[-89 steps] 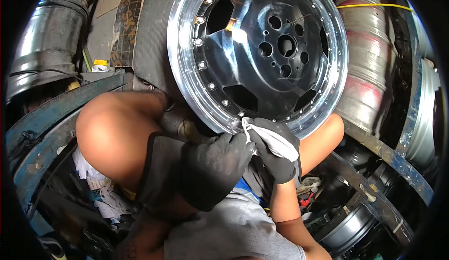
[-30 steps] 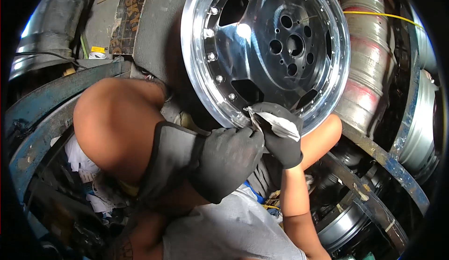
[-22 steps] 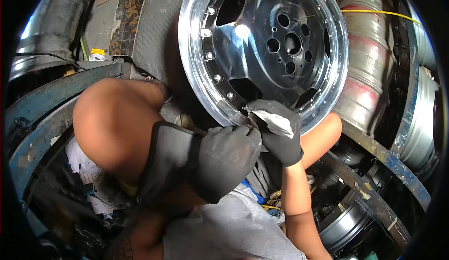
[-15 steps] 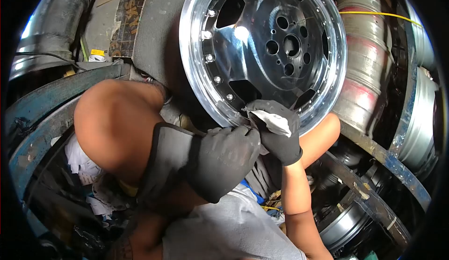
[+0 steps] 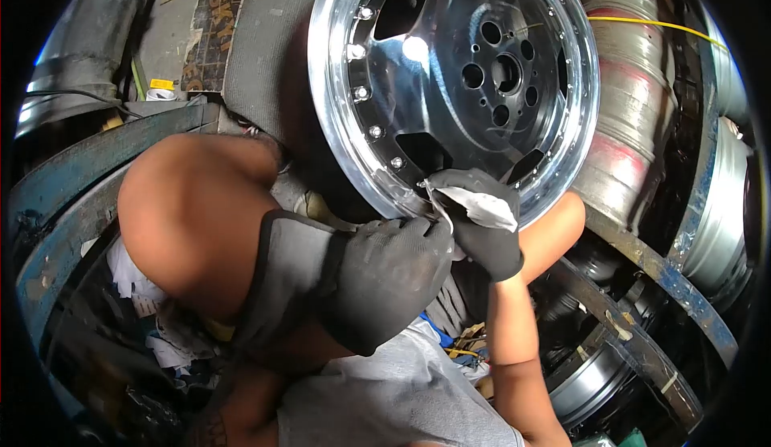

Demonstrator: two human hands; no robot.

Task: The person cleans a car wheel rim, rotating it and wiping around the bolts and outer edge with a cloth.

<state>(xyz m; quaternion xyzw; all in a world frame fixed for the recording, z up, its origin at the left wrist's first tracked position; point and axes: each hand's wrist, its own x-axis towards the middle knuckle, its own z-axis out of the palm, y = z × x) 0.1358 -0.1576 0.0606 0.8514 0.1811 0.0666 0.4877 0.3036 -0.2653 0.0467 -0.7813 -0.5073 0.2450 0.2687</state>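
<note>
A polished alloy wheel (image 5: 458, 126), with a bright chrome lip and a ring of small bolts, leans in front of me, tilted. Both hands wear dark gloves and meet at its lower rim. My right hand (image 5: 482, 234) is closed on a white cloth (image 5: 487, 208), its fingertips against the inner lip beside a bolt. Just left of it, my left hand (image 5: 393, 278) is curled into a fist, knuckles up. A thin strip of the cloth runs down into its fingers; the rest of that grip is hidden.
Stacked bare metal rims (image 5: 622, 102) stand at the right, crossed by a yellow cable (image 5: 658, 23). Blue-painted metal rails (image 5: 658, 266) flank both sides. A ribbed grey mat (image 5: 269, 53) lies behind the wheel, and crumpled white paper (image 5: 136, 270) is at lower left.
Both hands have shifted slightly right along the lower rim. The cloth has moved with them, and more of its strip between the hands shows. The wheel sits slightly differently in view.
</note>
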